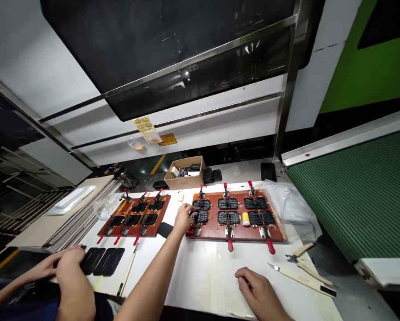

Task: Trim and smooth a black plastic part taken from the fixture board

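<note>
My left hand (184, 219) is closed at the left end of a reddish-brown fixture board (213, 229). Its fingers are on the front left toggle clamp (190, 232), whose red handle shows below them; the fingertips are partly hidden. Black ribbed plastic parts (228, 217) sit on this board under several red-handled clamps. A small yellow and white cylinder (245, 219) stands between two of them. Nearer the table's front edge, my right hand (258, 290) rests with its fingers curled in, and nothing shows in it. To its right lies a craft knife (303, 280).
A co-worker's hands (68, 261) are at the left, near black panels (109, 261). A second clamp board (162, 214) lies left of mine. Behind stands a cardboard box (184, 182). Side cutters (303, 262) lie right, before a green ribbed conveyor (356, 196). Plastic bags (295, 207) lie beside my board.
</note>
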Tool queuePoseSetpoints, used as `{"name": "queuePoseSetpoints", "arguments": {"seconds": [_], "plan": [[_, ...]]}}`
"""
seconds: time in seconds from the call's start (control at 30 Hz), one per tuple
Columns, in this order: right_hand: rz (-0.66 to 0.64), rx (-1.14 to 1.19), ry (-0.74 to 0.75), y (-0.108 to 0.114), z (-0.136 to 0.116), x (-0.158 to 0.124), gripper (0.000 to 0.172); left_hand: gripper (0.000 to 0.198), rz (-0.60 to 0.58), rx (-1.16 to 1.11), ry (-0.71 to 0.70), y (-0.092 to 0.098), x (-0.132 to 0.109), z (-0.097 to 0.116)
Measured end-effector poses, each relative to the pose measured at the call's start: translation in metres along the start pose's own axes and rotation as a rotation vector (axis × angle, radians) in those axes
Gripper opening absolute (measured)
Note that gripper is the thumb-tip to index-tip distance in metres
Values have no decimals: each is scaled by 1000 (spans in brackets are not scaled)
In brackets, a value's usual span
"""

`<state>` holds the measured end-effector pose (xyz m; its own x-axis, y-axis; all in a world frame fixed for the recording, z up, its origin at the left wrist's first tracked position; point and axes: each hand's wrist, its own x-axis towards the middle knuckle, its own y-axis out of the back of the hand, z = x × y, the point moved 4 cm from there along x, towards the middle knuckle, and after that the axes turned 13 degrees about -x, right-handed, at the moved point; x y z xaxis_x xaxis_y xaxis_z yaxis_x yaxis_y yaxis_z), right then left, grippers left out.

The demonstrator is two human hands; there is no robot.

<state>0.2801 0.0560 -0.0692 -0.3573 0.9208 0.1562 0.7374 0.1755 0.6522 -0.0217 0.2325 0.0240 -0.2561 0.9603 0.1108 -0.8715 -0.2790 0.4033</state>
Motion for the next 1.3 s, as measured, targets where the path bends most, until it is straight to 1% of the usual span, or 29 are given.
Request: {"name": "queuePoseSetpoints", "arguments": {"seconds": [0.03,0.07,0.1,0.17,0.23,0.27,0.3,0.33,0.37,0.4,0.43,0.47,0.5,0.57,0.6,0.67,0.73,0.77,0.8,0.83,0.9,0.93,0.97,1.03,1.1,1.13,1.2,1.27,1.3], "plan": [[3,-3,-9,0,0,-1,25,25,14,0,-25,2,1,1],[9,-6,-24,0,1,-2,26,25,40,-7,-49,8,0,3],[18,-8,-40,0,2,-3,27,26,81,-21,-70,19,-2,6],[23,-8,-70,1,2,-5,28,25,219,-60,-104,52,-14,13],[-9,4,-118,1,1,-6,29,26,396,-112,-126,87,-41,18],[-37,20,-148,1,-2,-5,28,27,469,-141,-132,100,-61,20],[-60,46,-177,1,-7,-3,28,26,513,-171,-131,107,-84,21],[-75,82,-198,1,-14,-1,30,25,518,-202,-121,106,-108,22],[-82,126,-202,2,-24,2,34,23,493,-235,-100,97,-134,22],[-80,174,-188,4,-37,5,43,21,426,-272,-57,82,-159,22],[-75,217,-163,6,-51,7,52,21,342,-314,-2,62,-185,20],[-69,252,-135,9,-65,10,57,22,258,-389,75,42,-209,18],[-65,273,-118,12,-77,13,55,25,162,-523,205,22,-232,13],[-92,285,-125,19,-90,19,38,41,6,-762,453,-9,-269,5],[-119,280,-137,22,-92,21,31,53,-82,-869,564,-21,-280,2],[-209,273,-150,29,-91,20,26,77,-296,-1032,710,-37,-289,0],[-312,240,-133,39,-86,12,27,95,-539,-1132,778,-48,-288,1],[-345,200,-121,46,-82,8,29,101,-637,-1151,791,-52,-286,2],[-352,138,-117,55,-75,5,32,105,-716,-1151,794,-54,-285,2],[-323,29,-133,68,-64,3,33,109,-770,-1135,793,-57,-283,2],[-194,-268,-231,103,-32,2,26,113,-809,-1097,794,-60,-281,-1],[-121,-429,-303,123,-13,2,19,113,-805,-1088,792,-61,-280,-2],[-72,-539,-368,141,6,1,15,112,-795,-1086,790,-63,-279,-2],[-48,-658,-453,170,40,-1,11,107,-782,-1084,788,-65,-279,-2],[-79,-687,-482,185,62,-3,10,102,-816,-1075,780,-66,-280,1],[-97,-694,-480,188,68,-4,10,100,-837,-1069,776,-66,-281,2],[-107,-692,-456,190,68,-5,9,98,-844,-1067,766,-64,-282,5],[-77,-687,-424,191,59,-8,4,94,-801,-1086,752,-59,-281,7],[-50,-666,-410,192,52,-10,6,92,-767,-1105,740,-56,-281,8]]}}
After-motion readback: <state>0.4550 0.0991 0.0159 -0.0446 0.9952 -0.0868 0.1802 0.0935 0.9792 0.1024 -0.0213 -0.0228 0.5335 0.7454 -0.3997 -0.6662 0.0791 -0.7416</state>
